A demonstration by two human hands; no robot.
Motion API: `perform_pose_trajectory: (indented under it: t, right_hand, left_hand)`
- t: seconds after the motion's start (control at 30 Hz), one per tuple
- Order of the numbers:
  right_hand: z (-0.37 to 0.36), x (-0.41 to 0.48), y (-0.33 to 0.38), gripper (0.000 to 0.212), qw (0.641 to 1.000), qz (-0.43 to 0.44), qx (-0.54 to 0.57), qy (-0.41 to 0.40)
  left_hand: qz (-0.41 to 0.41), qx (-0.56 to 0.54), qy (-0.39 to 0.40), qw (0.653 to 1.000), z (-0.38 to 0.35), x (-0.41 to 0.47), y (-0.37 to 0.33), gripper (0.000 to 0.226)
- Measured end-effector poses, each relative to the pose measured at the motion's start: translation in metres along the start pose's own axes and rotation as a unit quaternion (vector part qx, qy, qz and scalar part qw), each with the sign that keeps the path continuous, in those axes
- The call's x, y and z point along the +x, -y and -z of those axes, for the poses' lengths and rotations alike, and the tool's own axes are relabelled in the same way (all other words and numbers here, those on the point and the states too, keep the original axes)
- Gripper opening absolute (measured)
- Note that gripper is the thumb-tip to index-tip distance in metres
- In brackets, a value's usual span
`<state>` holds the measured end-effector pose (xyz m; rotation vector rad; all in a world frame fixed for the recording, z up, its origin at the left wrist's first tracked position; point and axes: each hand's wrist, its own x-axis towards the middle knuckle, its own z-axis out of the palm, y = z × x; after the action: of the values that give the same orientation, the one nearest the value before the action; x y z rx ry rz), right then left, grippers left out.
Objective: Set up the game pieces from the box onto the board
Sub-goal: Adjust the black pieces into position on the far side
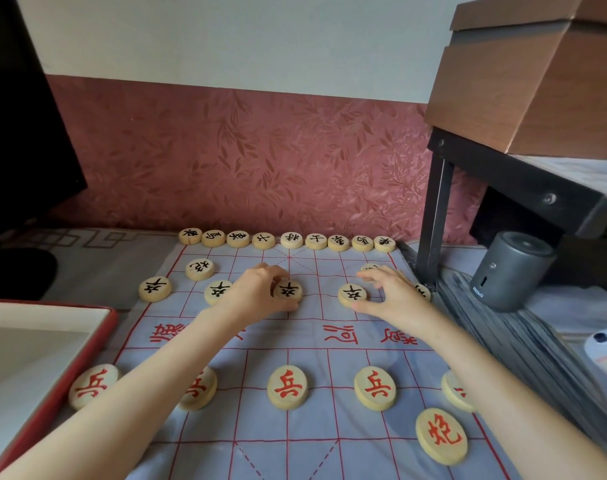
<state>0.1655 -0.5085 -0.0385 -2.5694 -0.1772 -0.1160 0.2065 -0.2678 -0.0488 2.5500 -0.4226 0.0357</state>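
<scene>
A pale cloth board (305, 337) with red grid lines lies on the table. Round wooden pieces stand on it: black-lettered ones in a far row (291, 240) and red-lettered ones (287, 386) near me. My left hand (257, 292) pinches a black-lettered piece (288, 292) at the board's middle column. My right hand (388, 292) pinches another black-lettered piece (352, 295) to its right, partly hiding two pieces behind it. The red-rimmed box (52, 386) sits at my left, its white inside showing no pieces.
A dark cylindrical device (510, 271) stands right of the board beside a black metal table leg (433, 216). A brown box sits on the shelf above. A dark monitor fills the far left. A patterned wall runs close behind the far row.
</scene>
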Motion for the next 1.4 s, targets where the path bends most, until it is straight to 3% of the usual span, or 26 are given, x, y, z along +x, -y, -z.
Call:
perform_pose_trajectory:
  t: [0.2,0.33,0.73,0.97,1.13,1.4]
  right_hand:
    - [0.042,-0.011,-0.034,0.044,0.998,-0.028,-0.001,-0.053]
    - [0.055,-0.019,-0.055,0.049,0.997,-0.071,0.012,-0.028]
    - [0.049,-0.014,-0.059,0.048,0.999,-0.05,-0.017,0.004]
    - [0.042,-0.011,-0.067,0.044,0.999,-0.038,-0.013,-0.032]
    - [0.04,-0.01,-0.071,0.044,0.999,-0.028,-0.015,-0.035]
    - [0.037,-0.011,-0.073,0.04,0.999,-0.02,-0.007,-0.044]
  left_hand:
    - [-0.052,-0.052,-0.049,0.996,0.002,0.006,-0.021,0.047]
    - [-0.092,-0.029,-0.014,0.995,-0.012,0.021,-0.048,0.041]
    - [-0.13,0.012,0.069,0.989,-0.039,0.078,-0.099,0.051]
    - [-0.169,0.041,0.135,0.975,-0.05,0.092,-0.109,0.048]
    - [-0.168,0.041,0.121,0.978,-0.057,0.099,-0.104,0.041]
    - [-0.146,0.042,0.071,0.986,-0.063,0.096,-0.104,0.047]
